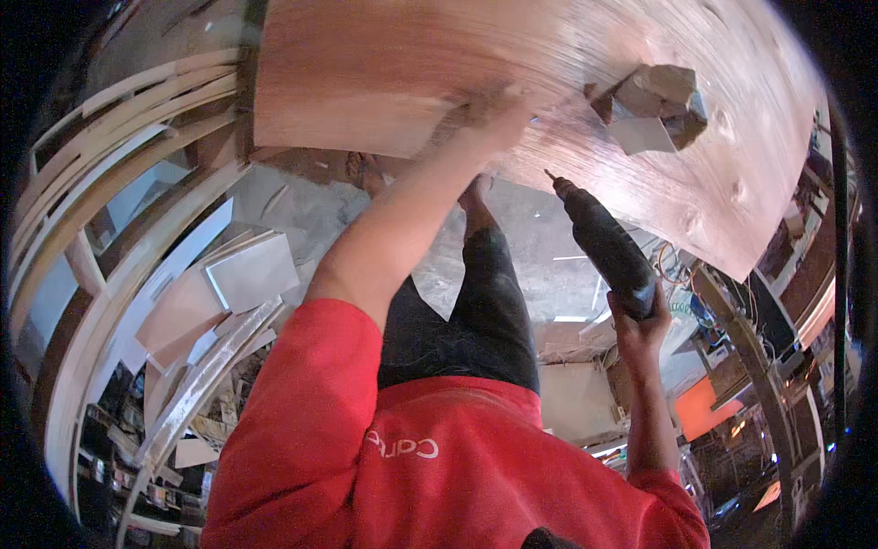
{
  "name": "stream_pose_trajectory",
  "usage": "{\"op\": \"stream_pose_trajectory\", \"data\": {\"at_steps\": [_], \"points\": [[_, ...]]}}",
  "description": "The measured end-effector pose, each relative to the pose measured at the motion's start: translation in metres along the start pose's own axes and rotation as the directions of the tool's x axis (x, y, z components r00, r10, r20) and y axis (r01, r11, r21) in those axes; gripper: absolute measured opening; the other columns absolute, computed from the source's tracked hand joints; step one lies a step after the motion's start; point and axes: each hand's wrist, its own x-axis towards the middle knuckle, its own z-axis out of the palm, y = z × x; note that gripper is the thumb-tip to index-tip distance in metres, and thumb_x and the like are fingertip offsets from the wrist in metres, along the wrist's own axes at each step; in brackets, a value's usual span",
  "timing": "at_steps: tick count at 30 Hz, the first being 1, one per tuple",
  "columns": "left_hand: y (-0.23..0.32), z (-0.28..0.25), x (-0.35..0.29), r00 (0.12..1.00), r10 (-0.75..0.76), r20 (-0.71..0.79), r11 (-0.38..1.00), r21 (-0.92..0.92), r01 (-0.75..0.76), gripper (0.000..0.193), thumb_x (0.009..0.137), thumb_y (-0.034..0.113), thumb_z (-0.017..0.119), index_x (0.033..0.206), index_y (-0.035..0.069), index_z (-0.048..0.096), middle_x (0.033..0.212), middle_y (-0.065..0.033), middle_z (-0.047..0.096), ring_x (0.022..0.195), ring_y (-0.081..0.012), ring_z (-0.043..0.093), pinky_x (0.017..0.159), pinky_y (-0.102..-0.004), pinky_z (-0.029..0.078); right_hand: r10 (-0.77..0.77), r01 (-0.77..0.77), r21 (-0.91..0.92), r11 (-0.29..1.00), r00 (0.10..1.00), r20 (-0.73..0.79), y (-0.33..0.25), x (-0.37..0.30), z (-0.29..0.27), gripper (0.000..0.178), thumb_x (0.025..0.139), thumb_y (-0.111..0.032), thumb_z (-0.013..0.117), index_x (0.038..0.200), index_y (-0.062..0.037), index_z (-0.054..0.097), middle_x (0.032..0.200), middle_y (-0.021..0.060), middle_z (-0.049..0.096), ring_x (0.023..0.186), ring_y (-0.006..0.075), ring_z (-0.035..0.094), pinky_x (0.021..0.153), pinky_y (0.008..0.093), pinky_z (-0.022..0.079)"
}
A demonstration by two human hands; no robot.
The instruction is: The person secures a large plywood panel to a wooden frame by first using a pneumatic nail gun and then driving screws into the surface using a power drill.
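Observation:
My right hand point(642, 326) is closed round the rear end of a dark power drill point(605, 249). The drill's thin bit points up and left, just off the near edge of a large plywood sheet point(347, 78). My left arm reaches forward over the sheet. My left hand point(498, 121) is smeared by motion, so its fingers and anything in them cannot be made out. To the right of that hand, a torn brown cardboard box point(666, 96) lies on the plywood; what it holds is not clear.
Curved wooden frames and strips point(137, 101) stand at the left, with pale board offcuts point(251, 273) beside them. Loose cables point(675, 265) hang by the sheet's near right edge. An orange panel point(704, 409) sits lower right. Grey concrete floor point(320, 210) shows around my feet.

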Motion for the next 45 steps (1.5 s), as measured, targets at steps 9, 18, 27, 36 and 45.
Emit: {"op": "stream_pose_trajectory", "data": {"at_steps": [9,18,27,36,45], "points": [[0.035,0.020,-0.006,0.992,-0.059,-0.110,0.997,-0.048,0.054,0.029,0.094,0.034,0.070,0.111,0.010,0.070,0.123,-0.0176,0.064,0.112,-0.0398,0.065,0.093,-0.0493,0.056,-0.038,0.037,-0.023,0.999,0.998,-0.044,0.030,-0.013,-0.020,0.061,0.087,-0.005,0.077,0.144,-0.0017,0.055,0.125,0.0140,0.072,0.116,0.0155,0.065,0.101,0.0325,0.051],[0.024,0.003,-0.069,0.934,-0.328,-0.139,0.852,-0.471,0.229,0.017,0.094,0.018,0.070,0.105,0.005,0.068,0.101,-0.0162,0.073,0.084,-0.0313,0.072,0.073,-0.0408,0.056,0.032,-0.033,0.017,0.999,0.997,0.071,0.023,-0.018,-0.024,0.063,0.085,0.001,0.076,0.144,-0.0004,0.055,0.128,0.0140,0.070,0.118,0.0170,0.064,0.102,0.0334,0.050],[-0.028,-0.009,-0.222,0.736,-0.594,0.324,-0.468,-0.884,0.011,0.024,0.098,0.010,0.067,0.119,-0.003,0.068,0.101,-0.0131,0.072,0.095,-0.0215,0.070,0.097,-0.0354,0.058,-0.076,0.050,0.103,0.993,0.961,0.267,-0.054,-0.017,0.031,0.065,0.082,0.003,0.080,0.143,0.0008,0.055,0.130,0.0133,0.068,0.121,0.0189,0.063,0.106,0.0340,0.048],[-0.054,-0.017,-0.245,0.821,-0.478,0.312,-0.722,-0.673,-0.164,0.022,0.103,0.022,0.064,0.103,0.001,0.069,0.108,-0.0147,0.073,0.092,-0.0218,0.072,0.085,-0.0338,0.061,-0.075,0.048,0.086,0.995,0.933,0.353,-0.124,-0.036,0.103,0.064,0.084,0.002,0.080,0.142,0.0007,0.055,0.127,0.0115,0.070,0.115,0.0163,0.065,0.100,0.0324,0.051],[-0.076,-0.016,-0.259,0.827,-0.440,0.349,-0.876,-0.370,-0.309,0.027,0.110,0.017,0.049,0.114,-0.005,0.064,0.110,-0.0188,0.073,0.100,-0.0249,0.073,0.090,-0.0349,0.064,-0.081,0.095,-0.024,0.995,0.931,0.357,-0.145,-0.037,0.132,0.064,0.083,-0.004,0.083,0.140,0.0028,0.055,0.126,0.0137,0.070,0.114,0.0172,0.066,0.099,0.0325,0.051]]}}
